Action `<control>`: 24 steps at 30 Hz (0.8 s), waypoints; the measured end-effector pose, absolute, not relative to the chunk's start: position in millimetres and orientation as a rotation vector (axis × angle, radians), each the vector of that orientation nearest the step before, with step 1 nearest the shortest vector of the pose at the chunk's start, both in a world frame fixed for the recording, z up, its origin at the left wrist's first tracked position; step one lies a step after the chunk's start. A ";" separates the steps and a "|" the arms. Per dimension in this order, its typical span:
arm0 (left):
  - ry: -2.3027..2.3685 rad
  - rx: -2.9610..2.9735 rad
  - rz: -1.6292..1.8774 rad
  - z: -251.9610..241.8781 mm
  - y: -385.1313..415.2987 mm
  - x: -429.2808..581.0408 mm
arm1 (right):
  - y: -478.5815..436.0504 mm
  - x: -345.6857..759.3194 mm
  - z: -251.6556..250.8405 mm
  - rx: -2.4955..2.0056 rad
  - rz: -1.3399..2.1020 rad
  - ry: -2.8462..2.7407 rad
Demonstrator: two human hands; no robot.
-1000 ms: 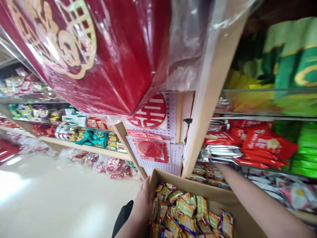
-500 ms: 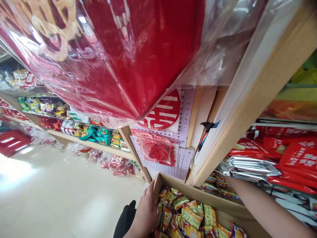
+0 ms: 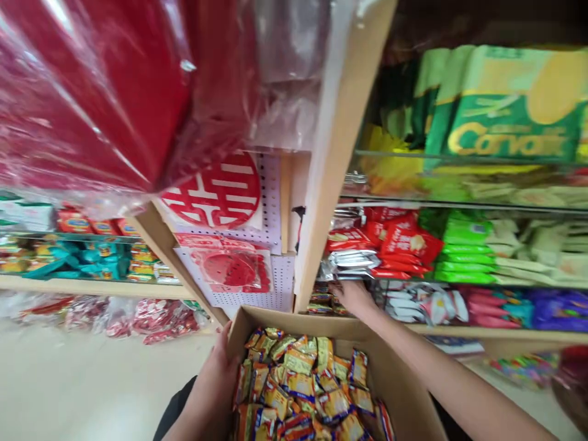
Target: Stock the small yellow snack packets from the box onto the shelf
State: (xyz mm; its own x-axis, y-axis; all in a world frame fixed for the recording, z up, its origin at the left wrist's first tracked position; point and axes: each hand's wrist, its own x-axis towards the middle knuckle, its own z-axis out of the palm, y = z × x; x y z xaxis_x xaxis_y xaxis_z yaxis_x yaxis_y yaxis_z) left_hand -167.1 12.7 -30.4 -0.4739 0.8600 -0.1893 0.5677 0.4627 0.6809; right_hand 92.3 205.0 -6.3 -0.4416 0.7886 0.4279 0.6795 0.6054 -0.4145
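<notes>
Snack packets (image 3: 303, 380) in yellow and orange wrappers fill the cardboard box (image 3: 294, 317) in front of us, close behind the fingertips of both hands. Our left hand (image 3: 219, 367) clasps the box's left wall, thumb outside on the cardboard and fingers curled over the rim, their tips hidden among the wrappers. Our right hand (image 3: 353, 297) reaches past the far rim onto the low shelf (image 3: 459, 334), just right of the wooden upright (image 3: 331, 184). Its fingers point away from us at a row of small packets (image 3: 321, 301), with silver bags (image 3: 353, 260) just above the knuckles. Blur and the angle hide those fingertips, so we cannot tell whether they lie spread, press on the row or pinch a packet. We judge the step in hand to be work at the shelf end, placing or straightening stock, with the box held steady. A next move from here calls for drawing the right hand out under the silver bags without dragging them, and for a firm left grip so the box does not tip.
</notes>
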 end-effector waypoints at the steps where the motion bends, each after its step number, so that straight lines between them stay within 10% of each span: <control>1: 2.190 1.201 0.720 -28.9 13.7 -166.8 | 185.6 101.7 -10.3 -1.115 0.206 -2.257; 6: 2.252 1.339 0.589 -26.3 15.5 -164.7 | 89.9 131.1 -46.0 -0.787 0.415 -2.670; 15: 2.303 1.444 0.605 -16.8 5.6 -148.6 | 105.2 102.2 -125.9 -1.700 0.981 -2.516; 24: 2.337 1.697 0.890 -3.4 -5.9 -124.4 | 91.2 114.5 -79.6 -1.646 0.944 -2.040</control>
